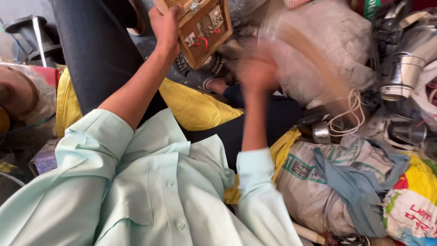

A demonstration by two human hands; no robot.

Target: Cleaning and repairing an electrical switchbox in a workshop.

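Up at the top of the head view, the left hand (pixel 165 26) is closed around the left edge of a wooden switch board box (pixel 200 25), thumb and fingers wrapped on the frame, holding it raised and tilted. Inside the box, just right of that hand, sit small metal fittings and short red wires (pixel 201 42). Right of the box and slightly lower, the right hand (pixel 256 73) is heavily blurred; it seems curled around a long pale stick-like handle (pixel 314 59) that streaks up and to the right from it, but how tight the grip is cannot be told. The right hand is near the box's lower right corner; contact cannot be told. Below both hands lie the person's dark trousers (pixel 98 54) and a yellow cloth (pixel 195 107), with pale green shirt sleeves (pixel 95 141) nearer the camera. Beyond the right hand sits a whitish plastic sack (pixel 332 41). Right of it, steel vessels (pixel 405 68) and a loop of white cord (pixel 350 114). Lower right of the right hand, a printed woven sack (pixel 318 182) with a grey-blue cloth (pixel 359 182) draped over it.
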